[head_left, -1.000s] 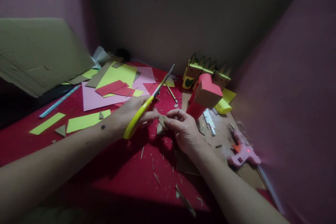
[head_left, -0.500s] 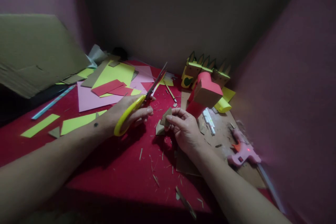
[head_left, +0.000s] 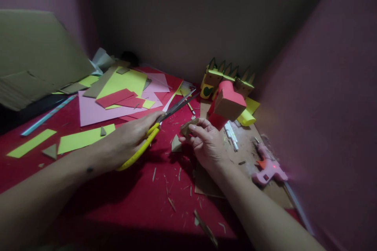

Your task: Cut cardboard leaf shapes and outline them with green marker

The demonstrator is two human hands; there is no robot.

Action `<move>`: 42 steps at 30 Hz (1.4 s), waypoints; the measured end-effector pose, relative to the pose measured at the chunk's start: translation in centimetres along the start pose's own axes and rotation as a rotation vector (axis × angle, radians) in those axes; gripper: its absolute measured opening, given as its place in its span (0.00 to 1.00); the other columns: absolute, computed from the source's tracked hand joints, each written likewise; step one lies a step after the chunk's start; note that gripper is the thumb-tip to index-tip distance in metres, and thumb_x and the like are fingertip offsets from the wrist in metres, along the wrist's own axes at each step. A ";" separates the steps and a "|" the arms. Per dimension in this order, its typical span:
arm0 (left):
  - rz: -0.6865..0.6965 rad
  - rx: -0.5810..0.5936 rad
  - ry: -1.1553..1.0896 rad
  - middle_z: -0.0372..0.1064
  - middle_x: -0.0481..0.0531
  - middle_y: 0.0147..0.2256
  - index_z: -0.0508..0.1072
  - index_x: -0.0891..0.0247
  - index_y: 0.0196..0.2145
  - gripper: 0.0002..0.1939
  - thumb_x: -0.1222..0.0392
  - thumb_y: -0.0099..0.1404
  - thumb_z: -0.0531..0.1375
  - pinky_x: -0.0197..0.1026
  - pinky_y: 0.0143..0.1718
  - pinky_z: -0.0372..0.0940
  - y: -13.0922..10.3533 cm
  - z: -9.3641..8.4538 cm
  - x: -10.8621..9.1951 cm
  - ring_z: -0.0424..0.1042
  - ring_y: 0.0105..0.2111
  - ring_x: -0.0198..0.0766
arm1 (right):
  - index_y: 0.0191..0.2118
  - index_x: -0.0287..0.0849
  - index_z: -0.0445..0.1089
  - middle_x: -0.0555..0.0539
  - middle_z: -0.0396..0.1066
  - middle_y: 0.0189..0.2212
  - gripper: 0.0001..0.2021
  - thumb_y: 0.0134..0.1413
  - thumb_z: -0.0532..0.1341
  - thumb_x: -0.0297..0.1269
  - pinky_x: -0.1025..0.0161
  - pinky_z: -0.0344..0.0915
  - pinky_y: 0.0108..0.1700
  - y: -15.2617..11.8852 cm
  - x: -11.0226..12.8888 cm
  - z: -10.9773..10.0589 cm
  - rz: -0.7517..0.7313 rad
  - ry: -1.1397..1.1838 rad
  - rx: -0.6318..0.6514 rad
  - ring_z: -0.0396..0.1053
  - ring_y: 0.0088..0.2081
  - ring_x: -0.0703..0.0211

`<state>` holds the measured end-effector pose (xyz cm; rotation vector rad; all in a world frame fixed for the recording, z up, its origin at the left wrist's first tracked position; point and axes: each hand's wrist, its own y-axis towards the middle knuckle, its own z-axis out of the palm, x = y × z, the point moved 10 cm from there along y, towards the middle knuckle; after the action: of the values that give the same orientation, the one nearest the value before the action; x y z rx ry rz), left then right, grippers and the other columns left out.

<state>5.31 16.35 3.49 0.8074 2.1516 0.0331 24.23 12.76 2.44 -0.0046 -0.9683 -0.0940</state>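
My left hand (head_left: 134,139) grips yellow-handled scissors (head_left: 141,150), whose blades are slightly parted and point up and to the right. In my right hand (head_left: 207,141), a small cardboard piece (head_left: 188,127) is pinched between thumb and fingers. The blades are beyond the piece and apart from it. Just below the fingertips, another small cardboard scrap (head_left: 176,144) rests on the red tabletop (head_left: 132,208). A red paper-covered form with a cardboard face (head_left: 229,104) stands beyond my right hand.
At right, a pink glue gun (head_left: 269,166) with a lit red light lies on a cardboard sheet (head_left: 277,196), near a white pen-like tube (head_left: 231,136). Coloured paper sheets (head_left: 123,88) cover the back left. A large cardboard panel (head_left: 35,51) leans at far left. Thin trimmings litter the front.
The scissors have turned, with their tips swinging right and their handles dropping lower left. The cardboard piece has tilted flatter in my right hand. The whole view has shifted slightly.
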 end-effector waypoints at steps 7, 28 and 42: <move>0.097 0.058 0.204 0.83 0.61 0.47 0.72 0.56 0.67 0.28 0.44 0.78 0.50 0.48 0.36 0.69 -1.5 1.0 -1.2 0.81 0.39 0.52 | 0.31 0.45 0.74 0.54 0.81 0.26 0.18 0.36 0.81 0.33 0.63 0.78 0.29 0.1 0.2 -0.2 -0.018 0.011 -0.021 0.78 0.27 0.60; 0.119 0.025 0.311 0.73 0.54 0.29 0.75 0.61 0.59 0.26 0.47 0.77 0.46 0.47 0.28 0.57 -2.4 1.8 -1.5 0.65 0.23 0.43 | 0.32 0.46 0.73 0.55 0.80 0.24 0.15 0.40 0.78 0.33 0.59 0.79 0.31 0.1 -0.1 0.0 -0.027 -0.018 0.015 0.76 0.24 0.59; 0.135 -0.011 0.259 0.73 0.51 0.26 0.77 0.56 0.57 0.24 0.45 0.76 0.49 0.46 0.26 0.53 -2.4 1.5 -1.6 0.63 0.20 0.41 | 0.33 0.47 0.72 0.55 0.78 0.26 0.16 0.41 0.78 0.32 0.55 0.81 0.34 0.0 -0.1 -0.2 -0.003 -0.029 0.002 0.75 0.25 0.58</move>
<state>5.80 13.19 2.93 0.9857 2.3315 0.2297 24.28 12.74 2.22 -0.0028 -0.9978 -0.0961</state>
